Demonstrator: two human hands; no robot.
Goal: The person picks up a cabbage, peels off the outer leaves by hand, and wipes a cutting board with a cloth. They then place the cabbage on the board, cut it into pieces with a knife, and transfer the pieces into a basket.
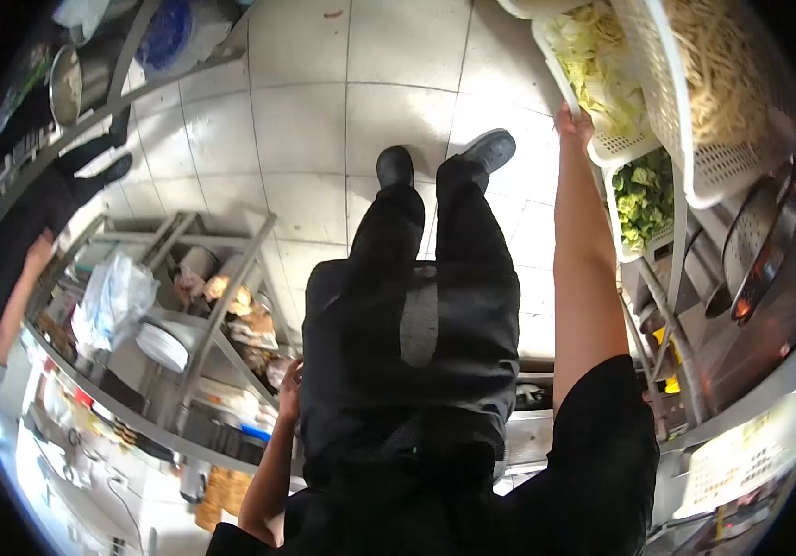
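My right arm stretches forward along the right side. My right hand [575, 126] is closed on the near edge of a white plastic basket [613, 148] of shredded cabbage [592, 56]. Close to that hand, below it in the view, stands another white basket with chopped green leaves [645, 199]. My left hand [290, 389] hangs low beside my black apron [361, 361], near the edge of a metal shelf unit. Its fingers are small and partly hidden, so their grip cannot be made out.
A large perforated basket [685, 157] of pale noodle-like strips stands at the right, above hanging pans [754, 241]. On the left, a metal rack [203, 357] holds plastic bags, white plates [162, 346] and food. Another person's arm [23, 287] reaches in beyond it. White tiles [305, 130] cover the floor.
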